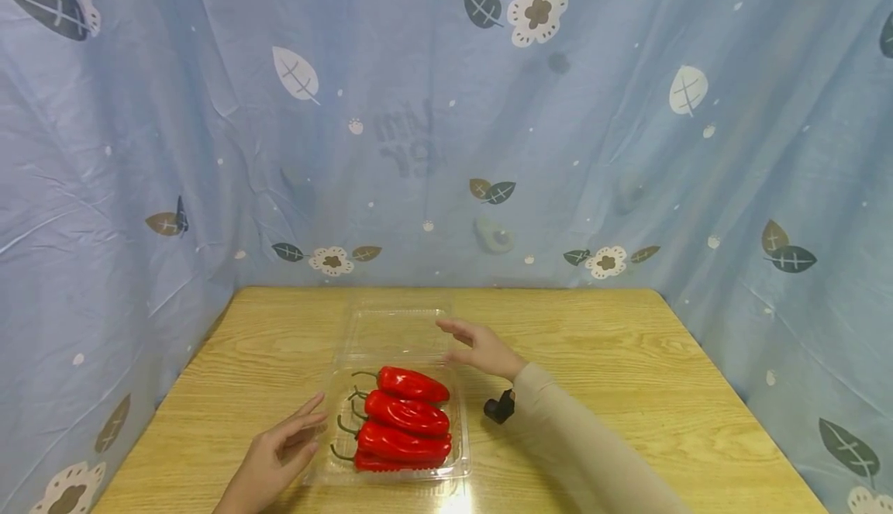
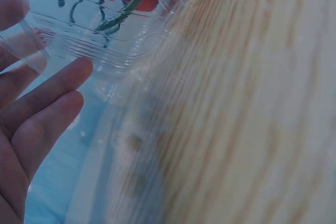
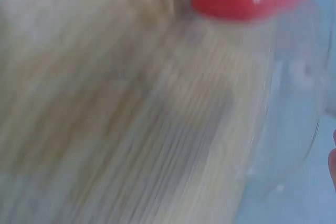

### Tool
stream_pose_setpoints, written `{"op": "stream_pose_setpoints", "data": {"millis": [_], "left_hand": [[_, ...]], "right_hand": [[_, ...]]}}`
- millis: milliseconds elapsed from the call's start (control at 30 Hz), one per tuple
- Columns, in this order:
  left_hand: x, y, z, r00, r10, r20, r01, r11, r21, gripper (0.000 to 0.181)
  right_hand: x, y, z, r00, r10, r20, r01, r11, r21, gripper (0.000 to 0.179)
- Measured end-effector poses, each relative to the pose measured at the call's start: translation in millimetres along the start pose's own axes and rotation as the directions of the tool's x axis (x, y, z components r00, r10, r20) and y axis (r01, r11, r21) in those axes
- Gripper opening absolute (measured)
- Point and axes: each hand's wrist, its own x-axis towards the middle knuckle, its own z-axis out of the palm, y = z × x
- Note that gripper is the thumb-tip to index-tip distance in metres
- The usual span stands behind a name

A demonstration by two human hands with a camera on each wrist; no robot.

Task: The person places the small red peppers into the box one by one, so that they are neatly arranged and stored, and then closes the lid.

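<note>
A clear plastic clamshell container (image 1: pixel 460 463) lies on the table with its see-through lid (image 1: pixel 398 334) folded back, away from me. Several long red peppers (image 1: pixel 405 413) rest side by side in it, their green stems (image 2: pixel 126 17) pointing left. My left hand (image 1: pixel 275 452) is at the container's left side, fingers loosely extended; in the left wrist view the fingertips (image 2: pixel 79 69) are right at the ridged wall. Over by the lid's right edge is my right hand (image 1: pixel 484 351), fingers spread and pointing left. The right wrist view is blurred and catches only a fingertip.
The wooden table (image 1: pixel 593 343) runs back to a blue patterned curtain (image 1: pixel 446 111), which also hangs at both sides. A black device (image 1: pixel 499 407) sits at my right wrist, just right of the container.
</note>
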Motion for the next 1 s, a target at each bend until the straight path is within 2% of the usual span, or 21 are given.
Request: {"op": "stream_pose_setpoints", "data": {"millis": [100, 167, 267, 400, 500, 633, 833, 1000], "left_hand": [[0.3, 1.0, -0.4, 1.000, 0.020, 0.003, -0.020, 1.000, 0.002, 0.034], [0.3, 1.6, -0.8, 1.000, 0.028, 0.010, -0.028, 1.000, -0.007, 0.034], [0.2, 1.9, -1.2, 1.000, 0.018, 0.023, -0.018, 1.000, -0.018, 0.034], [0.4, 1.8, -0.5, 1.000, -0.012, 0.022, 0.013, 1.000, -0.007, 0.033], [0.5, 2.0, 0.1, 1.000, -0.009, 0.018, 0.009, 1.000, -0.005, 0.033], [0.8, 0.8, 0.4, 1.000, 0.006, 0.012, -0.006, 1.000, -0.009, 0.033], [0.1, -1.4, 0.2, 1.000, 0.010, 0.010, -0.009, 1.000, -0.013, 0.033], [0.0, -2.0, -0.1, 1.000, 0.014, 0.006, -0.014, 1.000, -0.003, 0.033]], "right_hand": [[0.1, 7, -9, 0.998, 0.050, -0.025, -0.048, 0.997, 0.066, 0.058], [-1.9, 3, -14, 0.996, 0.083, -0.032, -0.079, 0.992, 0.093, 0.060], [-1.6, 11, -18, 0.990, 0.132, -0.047, -0.125, 0.984, 0.129, 0.061], [1.6, 29, -18, 0.987, 0.145, -0.065, -0.133, 0.978, 0.158, 0.060], [3.0, 31, -17, 0.985, 0.162, -0.063, -0.149, 0.974, 0.173, 0.059], [5.5, 33, -15, 0.974, 0.210, -0.081, -0.194, 0.965, 0.174, 0.059], [9.3, 40, -8, 0.951, 0.279, -0.134, -0.264, 0.957, 0.120, 0.056], [13.7, 44, -5, 0.938, 0.314, -0.146, -0.294, 0.945, 0.143, 0.053]]}}
